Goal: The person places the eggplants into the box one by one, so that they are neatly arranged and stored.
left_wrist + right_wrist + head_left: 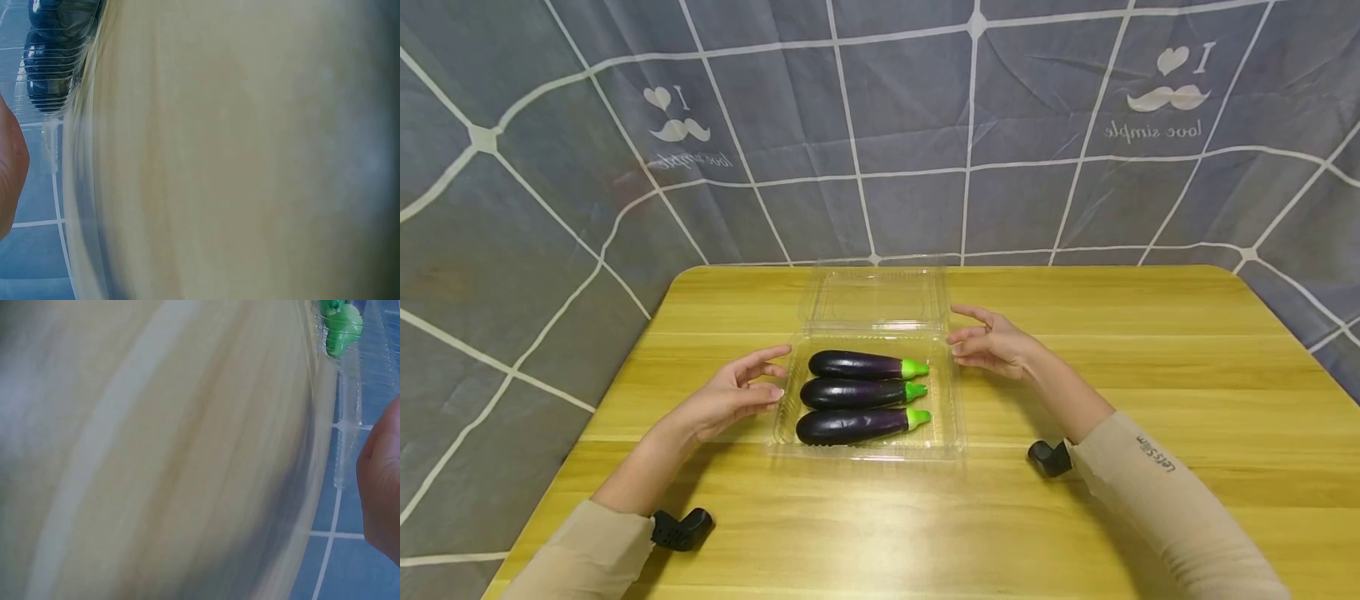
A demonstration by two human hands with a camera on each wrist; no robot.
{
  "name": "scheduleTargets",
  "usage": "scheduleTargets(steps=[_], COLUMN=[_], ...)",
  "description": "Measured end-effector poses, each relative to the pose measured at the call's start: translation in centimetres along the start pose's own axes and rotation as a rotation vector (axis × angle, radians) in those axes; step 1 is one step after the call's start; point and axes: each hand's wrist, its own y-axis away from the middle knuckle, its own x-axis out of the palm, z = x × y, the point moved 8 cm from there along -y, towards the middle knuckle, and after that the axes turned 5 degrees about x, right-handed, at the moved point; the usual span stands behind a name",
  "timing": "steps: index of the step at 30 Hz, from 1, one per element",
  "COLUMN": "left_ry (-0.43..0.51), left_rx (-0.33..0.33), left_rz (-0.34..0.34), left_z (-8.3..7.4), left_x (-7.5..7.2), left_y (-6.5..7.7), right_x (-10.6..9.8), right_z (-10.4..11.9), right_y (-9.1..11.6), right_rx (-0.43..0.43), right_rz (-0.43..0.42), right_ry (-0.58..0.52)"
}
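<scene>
Three dark purple eggplants with green stem ends lie side by side in a clear plastic clamshell box, stems pointing right. Its transparent lid is folded back, away from me. At the box's left side is my left hand, thumb and fingers spread loosely by the rim. My right hand is at the back right corner, fingers loosely bent beside the edge. Whether either hand touches the plastic I cannot tell. In the left wrist view, eggplant ends show through the ribbed wall; green stems appear in the right wrist view.
Under the box is a yellow wood-grain table. A grey cloth with white lines hangs behind the table and along its sides. Black wrist devices stick out from both sleeves.
</scene>
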Motion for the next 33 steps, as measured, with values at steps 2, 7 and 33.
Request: scheduleTargets(steps=[2, 7, 33], left_ry=[0.005, 0.024, 0.06], left_rx=[-0.003, -0.003, -0.009], left_rz=[-0.003, -0.005, -0.008], left_z=[0.0, -0.09, -0.13], left_x=[-0.01, -0.02, 0.13], left_y=[-0.01, -0.07, 0.05], right_x=[0.0, 0.06, 0.11], right_z=[0.06, 0.21, 0.48], right_y=[0.05, 0.09, 0.3], right_rx=[-0.005, -0.024, -0.139], right_rz=[-0.007, -0.016, -0.048], right_ry=[0.003, 0.005, 0.036])
